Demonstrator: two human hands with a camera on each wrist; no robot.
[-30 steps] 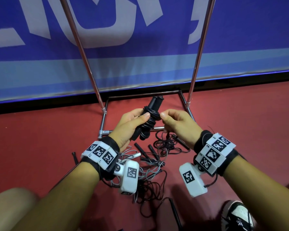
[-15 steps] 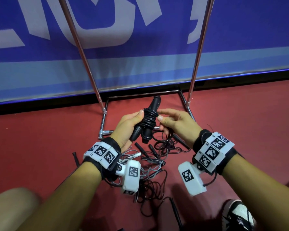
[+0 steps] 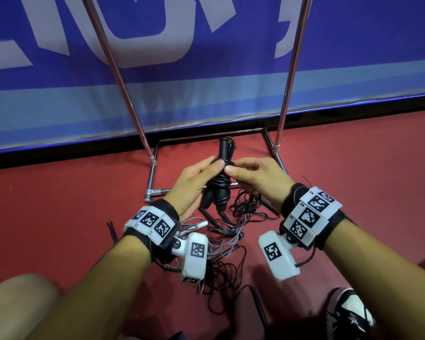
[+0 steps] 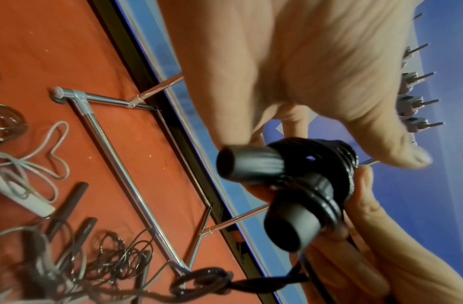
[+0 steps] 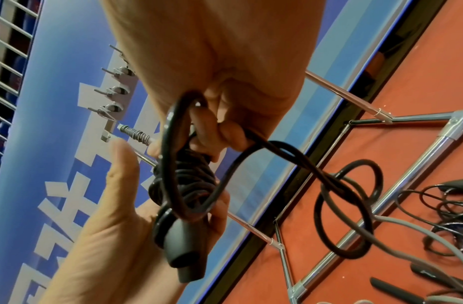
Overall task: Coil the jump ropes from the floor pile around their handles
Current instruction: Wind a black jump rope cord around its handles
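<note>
Two hands wind the last of a black jump rope onto its paired handles, above the floor pile.

The left hand (image 3: 194, 185) keeps its grip closed around the black handles (image 3: 219, 192). The right hand (image 3: 258, 177), which half a second ago hung open beside them, now pinches the black cord (image 5: 264, 148) at the coil's top. A knotted loop trails toward the floor pile (image 3: 228, 241), so this rope seems nearly done; others wait below.

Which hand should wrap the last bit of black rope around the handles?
Probably the right hand: it already pinches the loose rope loop, while the left hand is busy gripping the two handles.
</note>
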